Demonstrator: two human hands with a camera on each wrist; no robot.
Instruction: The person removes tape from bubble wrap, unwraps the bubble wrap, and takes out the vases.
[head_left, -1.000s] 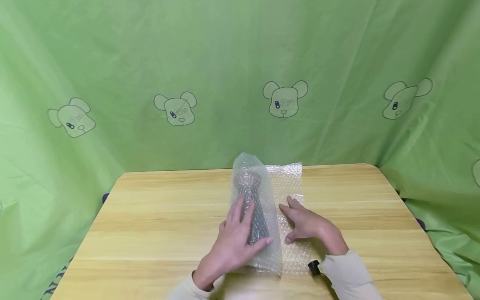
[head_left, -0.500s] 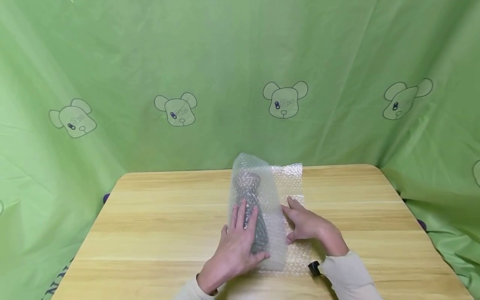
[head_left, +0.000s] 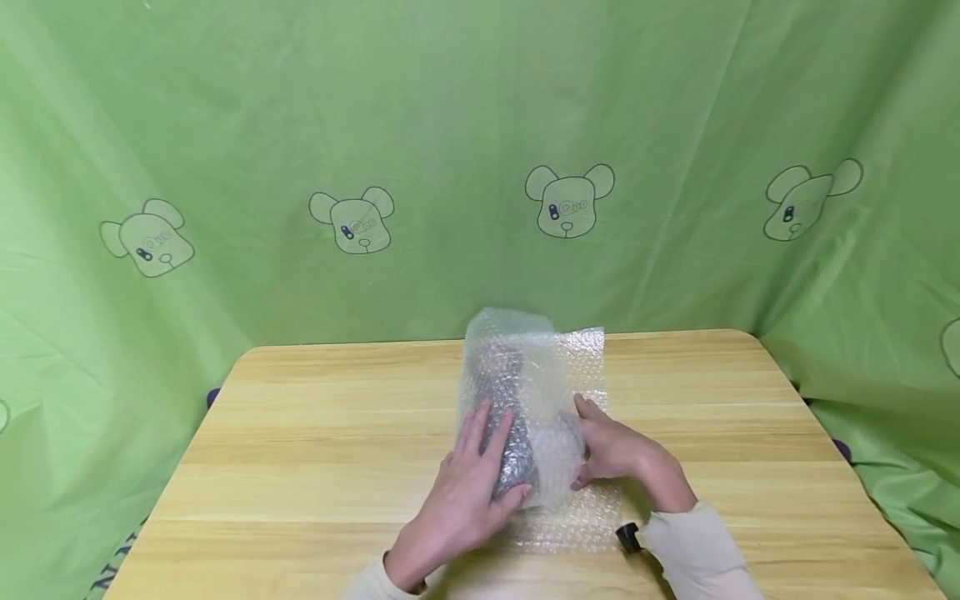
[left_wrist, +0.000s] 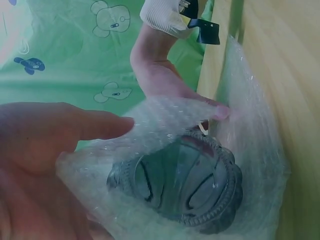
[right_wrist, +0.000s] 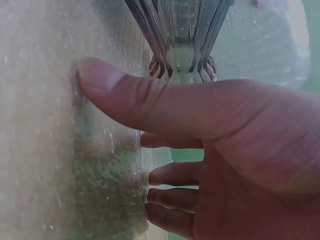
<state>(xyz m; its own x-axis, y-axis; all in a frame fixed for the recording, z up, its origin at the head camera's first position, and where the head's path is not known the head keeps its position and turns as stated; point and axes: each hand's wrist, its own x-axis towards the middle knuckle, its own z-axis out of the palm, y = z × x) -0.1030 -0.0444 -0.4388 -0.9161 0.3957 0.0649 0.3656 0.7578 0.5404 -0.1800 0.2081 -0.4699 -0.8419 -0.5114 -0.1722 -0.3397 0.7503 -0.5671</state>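
One ribbed glass vase (left_wrist: 187, 175), lying on its side inside a loose roll of bubble wrap (head_left: 551, 454), near the middle of the wooden table (head_left: 322, 450). Round near end visible through the roll's unsealed mouth in the left wrist view; number of layers impossible to tell. To the right, a flat stretch (head_left: 588, 358) of the same sheet, lying on the tabletop. On top of the roll, the left hand (head_left: 461, 496), fingers spread, resting rather than gripping. At the roll's right edge, the right hand (head_left: 618, 446), thumb and fingers parted wide, touching wrap, apparently clasping nothing. Seemingly mid-rolling, with flat wrap left to take up. Next, probably calls for turning the roll rightward under the left palm, guiding with the right fingertips, and drawing in slack. Behind the table, a green curtain (head_left: 450, 100) printed with cartoon bear heads (head_left: 566, 208).
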